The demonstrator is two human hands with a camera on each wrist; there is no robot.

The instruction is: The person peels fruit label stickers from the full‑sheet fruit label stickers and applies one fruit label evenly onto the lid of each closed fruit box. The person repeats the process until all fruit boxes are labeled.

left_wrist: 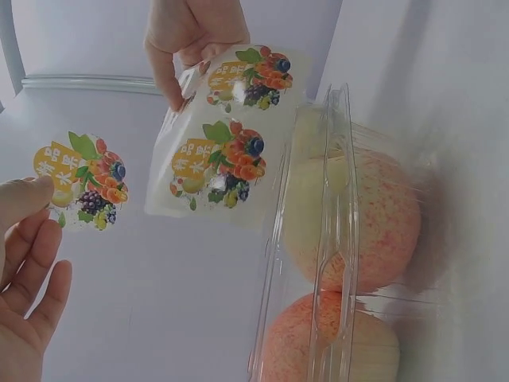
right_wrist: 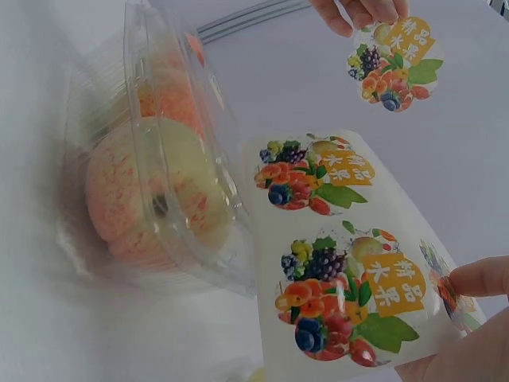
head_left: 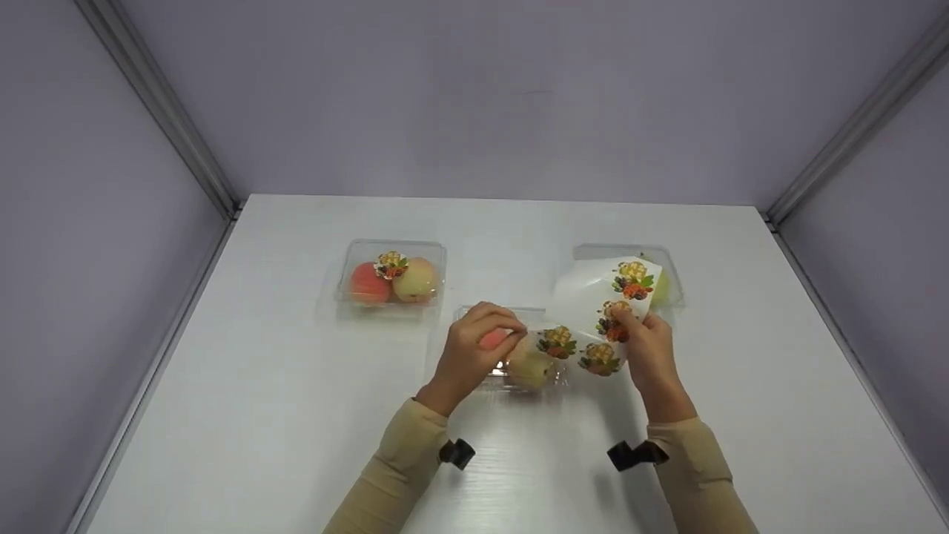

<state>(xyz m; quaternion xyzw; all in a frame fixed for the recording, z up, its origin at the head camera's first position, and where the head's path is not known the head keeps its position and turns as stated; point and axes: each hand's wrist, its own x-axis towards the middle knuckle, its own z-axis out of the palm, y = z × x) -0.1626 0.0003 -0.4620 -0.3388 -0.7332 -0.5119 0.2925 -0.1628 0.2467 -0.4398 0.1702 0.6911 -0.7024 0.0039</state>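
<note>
My left hand [head_left: 474, 345] pinches the edge of a round fruit-print sticker [left_wrist: 87, 179] between thumb and fingers. This sticker is off the sheet and hangs in the air, seen too in the right wrist view. With my right hand [head_left: 651, 348] I hold a bent white sticker sheet [head_left: 582, 293] at its side, thumb on top. Several more of the same stickers are on that sheet. Below and between both hands stands a clear plastic box [left_wrist: 334, 239] holding red and pale apples [right_wrist: 155, 187]. The sheet overlaps part of this box in the wrist views.
At the back left, a clear box [head_left: 345, 293] of two apples bears a matching sticker [head_left: 391, 265] on its lid. Another clear box [head_left: 619, 251] with yellow-green fruit sits at the back right, partly behind the sheet. Panels enclose the white table [head_left: 296, 460].
</note>
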